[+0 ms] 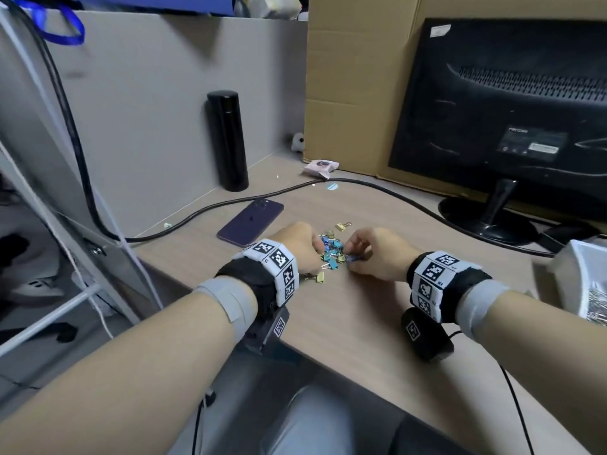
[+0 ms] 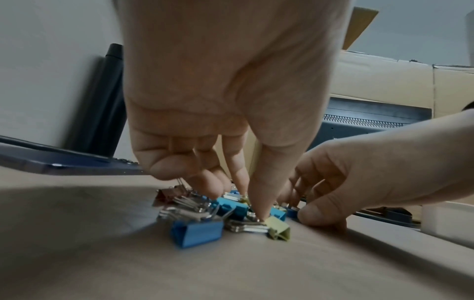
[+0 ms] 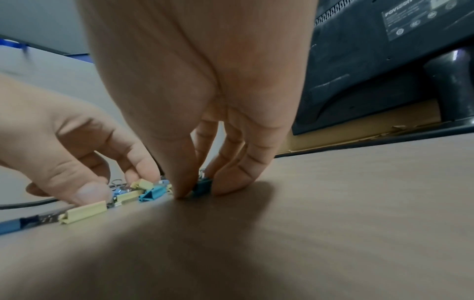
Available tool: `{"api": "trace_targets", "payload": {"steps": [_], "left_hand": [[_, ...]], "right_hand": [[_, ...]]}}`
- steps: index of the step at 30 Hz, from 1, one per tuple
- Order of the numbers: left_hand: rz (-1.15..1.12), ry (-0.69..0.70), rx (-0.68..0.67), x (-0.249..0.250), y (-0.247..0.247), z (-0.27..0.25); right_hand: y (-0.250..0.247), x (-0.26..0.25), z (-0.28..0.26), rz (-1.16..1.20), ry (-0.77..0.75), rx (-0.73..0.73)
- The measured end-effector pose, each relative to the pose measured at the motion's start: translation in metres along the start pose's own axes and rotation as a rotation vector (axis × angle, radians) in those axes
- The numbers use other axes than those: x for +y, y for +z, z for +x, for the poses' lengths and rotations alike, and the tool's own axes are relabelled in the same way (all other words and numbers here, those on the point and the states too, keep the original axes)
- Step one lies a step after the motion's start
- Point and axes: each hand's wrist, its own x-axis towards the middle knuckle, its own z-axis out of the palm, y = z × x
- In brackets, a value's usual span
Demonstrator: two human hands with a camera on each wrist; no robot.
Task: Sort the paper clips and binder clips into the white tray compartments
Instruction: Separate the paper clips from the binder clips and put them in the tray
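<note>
A pile of blue, teal and yellow binder clips (image 1: 331, 251) lies mid-desk between my hands. My left hand (image 1: 317, 249) curls down over its left side. In the left wrist view its thumb tip (image 2: 261, 213) presses by a yellow clip (image 2: 279, 230), with the fingers dug in behind a teal clip (image 2: 232, 205). My right hand (image 3: 198, 190) pinches a blue binder clip (image 3: 202, 187) between thumb and fingers on the desk. The white tray (image 1: 578, 257) stands at the far right edge, with silvery paper clips (image 1: 596, 303) in it.
One gold clip (image 1: 343, 225) lies apart behind the pile. A purple phone (image 1: 249, 221) lies left of it, a black flask (image 1: 228, 141) further back. A black cable (image 1: 394, 192) crosses the desk. The monitor stand (image 1: 486, 221) and a cardboard box (image 1: 354, 77) fill the right rear.
</note>
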Motion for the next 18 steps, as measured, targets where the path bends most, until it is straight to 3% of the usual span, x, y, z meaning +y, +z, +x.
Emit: {"api": "trace_targets", "payload": {"steps": [6,10,15,18], "left_hand": [[-0.028,0.005,-0.054,0.001,0.002,0.003],[-0.054,-0.002,-0.043,-0.001,0.002,-0.001],[-0.064,-0.005,0.023,-0.004,0.002,-0.006],[-0.089,-0.012,0.096,-0.007,-0.002,-0.007]], "right_hand": [[-0.009,0.002,-0.007,0.159,0.157,-0.123],[-0.021,-0.005,-0.015,0.109,0.188,-0.249],[-0.019,-0.01,-0.008,0.123,0.088,-0.049],[-0.011,-0.016,-0.001,0.006,0.003,-0.051]]}}
